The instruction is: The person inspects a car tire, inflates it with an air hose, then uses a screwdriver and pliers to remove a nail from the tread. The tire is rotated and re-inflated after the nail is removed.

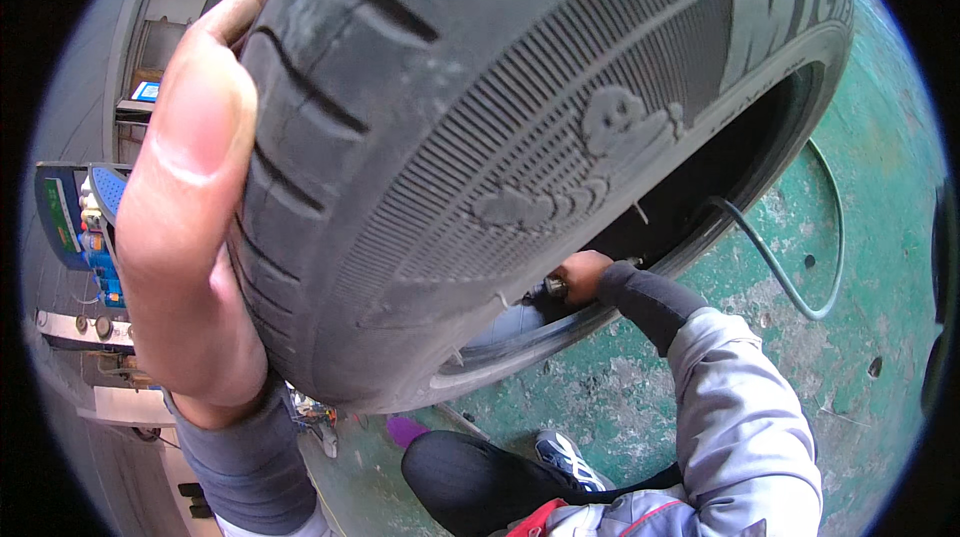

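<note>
Tyre: black tyre (440,177), large across the middle of my view; ribbed sidewall toward the camera, opening stretched from lower left to upper right.
Left hand: left hand (190,207) grasps the outer tread on the tyre's left, thumb flat along the grooves; most of its fingers I can't see.
Right hand: right hand (583,275) is in at the lower part of the opening, curled round a small tool (555,286) with a metal end; what the tip touches, I can't tell.
Key relation: tyre wall between the hands; the right is nearer the inner side, the left outside.
Hose: grey hose (775,262) loops out of the opening at right; I can't see where it joins.
Floor: green floor (880,217), worn to pale patches; tyre's contact with it hidden from me.
Room: shoe (568,459) below; blue-cased equipment (103,272) and a lit screen (146,92) far left.
</note>
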`<state>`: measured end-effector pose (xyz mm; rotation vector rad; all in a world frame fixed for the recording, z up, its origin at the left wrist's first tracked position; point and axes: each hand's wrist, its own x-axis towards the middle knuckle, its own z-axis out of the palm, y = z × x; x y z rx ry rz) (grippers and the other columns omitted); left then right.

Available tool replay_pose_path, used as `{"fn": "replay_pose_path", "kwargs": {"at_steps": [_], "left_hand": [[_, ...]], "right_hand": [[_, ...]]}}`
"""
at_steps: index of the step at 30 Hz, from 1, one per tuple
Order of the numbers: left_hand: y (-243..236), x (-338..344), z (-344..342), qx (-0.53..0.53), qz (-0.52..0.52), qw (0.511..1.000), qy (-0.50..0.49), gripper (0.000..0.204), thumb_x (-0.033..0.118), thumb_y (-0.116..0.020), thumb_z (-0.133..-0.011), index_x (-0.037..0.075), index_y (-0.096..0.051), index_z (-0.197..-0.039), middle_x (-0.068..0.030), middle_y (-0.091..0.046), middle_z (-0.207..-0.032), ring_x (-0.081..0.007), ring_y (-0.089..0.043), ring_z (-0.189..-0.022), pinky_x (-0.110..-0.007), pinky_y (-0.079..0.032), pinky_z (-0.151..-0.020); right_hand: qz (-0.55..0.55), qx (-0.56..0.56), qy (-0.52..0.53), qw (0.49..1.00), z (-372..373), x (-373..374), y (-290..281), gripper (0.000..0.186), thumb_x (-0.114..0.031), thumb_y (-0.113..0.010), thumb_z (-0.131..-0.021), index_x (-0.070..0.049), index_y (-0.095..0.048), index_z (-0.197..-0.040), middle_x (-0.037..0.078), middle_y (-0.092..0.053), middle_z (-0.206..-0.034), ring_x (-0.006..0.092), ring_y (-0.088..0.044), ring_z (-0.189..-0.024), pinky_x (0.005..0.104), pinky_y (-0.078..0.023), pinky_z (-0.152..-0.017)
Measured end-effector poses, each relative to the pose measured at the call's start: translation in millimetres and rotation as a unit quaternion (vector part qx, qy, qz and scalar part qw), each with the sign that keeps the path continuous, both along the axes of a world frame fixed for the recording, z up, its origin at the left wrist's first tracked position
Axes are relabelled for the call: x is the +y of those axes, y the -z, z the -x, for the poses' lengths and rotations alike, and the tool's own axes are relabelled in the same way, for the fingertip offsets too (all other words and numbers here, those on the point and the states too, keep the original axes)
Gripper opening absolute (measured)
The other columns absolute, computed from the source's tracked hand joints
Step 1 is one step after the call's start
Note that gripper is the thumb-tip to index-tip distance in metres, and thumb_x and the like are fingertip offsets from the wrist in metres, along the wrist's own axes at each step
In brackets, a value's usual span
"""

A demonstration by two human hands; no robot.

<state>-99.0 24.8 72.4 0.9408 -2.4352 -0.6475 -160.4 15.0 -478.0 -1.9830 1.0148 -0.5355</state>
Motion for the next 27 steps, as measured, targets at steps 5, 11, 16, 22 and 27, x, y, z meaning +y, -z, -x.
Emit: {"fn": "replay_pose_path", "kwargs": {"at_steps": [5, 11, 16, 22, 27], "left_hand": [[7, -10, -1, -0.078, 0.187, 0.978, 0.059, 0.068, 0.040, -0.032, -0.113, -0.006, -0.041, -0.163, -0.0247, -0.059, -0.153, -0.0306, -0.063, -0.138, -0.044, -0.050, -0.117], [17, -1, 13, 0.030, -0.061, 0.997, 0.044, 0.072, 0.046, -0.036, -0.111, -0.004, -0.042, -0.163, -0.0227, -0.059, -0.154, -0.0280, -0.062, -0.139, -0.042, -0.050, -0.117], [10, 4, 12, -0.105, 0.124, 0.987, 0.012, 0.072, 0.043, -0.046, -0.110, -0.005, -0.042, -0.163, -0.0174, -0.059, -0.155, -0.0230, -0.059, -0.141, -0.036, -0.042, -0.121], [17, -10, 11, -0.054, 0.220, 0.973, 0.041, 0.039, 0.014, -0.069, -0.100, 0.008, -0.068, -0.138, -0.0278, -0.065, -0.141, -0.0433, -0.066, -0.126, -0.045, -0.051, -0.111], [18, -15, 28, -0.067, 0.356, 0.924, 0.124, 0.031, 0.020, -0.071, -0.101, 0.015, -0.076, -0.131, -0.0263, -0.069, -0.132, -0.0451, -0.068, -0.122, -0.047, -0.054, -0.107]], "right_hand": [[-0.076, 0.042, -0.026, 0.996, 13, 3, -25, 0.055, -0.035, -0.086, -0.071, -0.013, -0.077, -0.121, 0.016, -0.080, -0.109, 0.0397, -0.076, -0.103, 0.0505, -0.061, -0.090], [-0.002, -0.019, 0.052, 0.998, 48, 15, -88, 0.044, -0.040, -0.082, -0.072, -0.004, -0.077, -0.098, 0.022, -0.077, -0.091, 0.0436, -0.076, -0.088, 0.0524, -0.060, -0.081], [0.204, -0.198, 0.040, 0.958, 62, 46, -147, 0.039, -0.037, -0.080, -0.073, -0.003, -0.068, -0.089, 0.019, -0.065, -0.079, 0.0427, -0.068, -0.075, 0.0531, -0.056, -0.068], [0.138, -0.018, -0.142, 0.980, 21, 149, -155, 0.048, -0.050, -0.079, -0.079, -0.008, -0.071, -0.100, 0.019, -0.076, -0.086, 0.0426, -0.076, -0.083, 0.0557, -0.062, -0.074], [-0.098, 0.279, -0.279, 0.914, 24, 181, -95, 0.052, -0.051, -0.080, -0.083, -0.008, -0.084, -0.111, 0.020, -0.081, -0.101, 0.0412, -0.078, -0.095, 0.0540, -0.062, -0.085]]}}
